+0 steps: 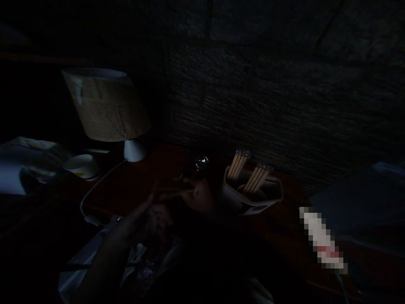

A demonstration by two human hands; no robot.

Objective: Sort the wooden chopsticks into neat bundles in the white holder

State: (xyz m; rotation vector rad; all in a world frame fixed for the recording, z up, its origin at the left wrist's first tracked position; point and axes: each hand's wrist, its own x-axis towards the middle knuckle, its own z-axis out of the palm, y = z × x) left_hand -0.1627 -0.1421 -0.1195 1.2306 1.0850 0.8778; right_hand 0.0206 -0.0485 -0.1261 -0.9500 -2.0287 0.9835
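Head view, dim: left hand (156,221) and right hand (198,195) over tabletop (126,185), near a shiny round thing (201,162) between lamp (114,112) at left and stick holder (234,201) at right. Cannot tell clenched fingers (163,214) from released in such darkness.

very dim | deep shadows low-centre | pixelated bright patch (322,238) right | seemingly blurred

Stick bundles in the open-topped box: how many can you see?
2: one bundle on the picture's left in the box, another bundle to its right. The dark interior may hide more.
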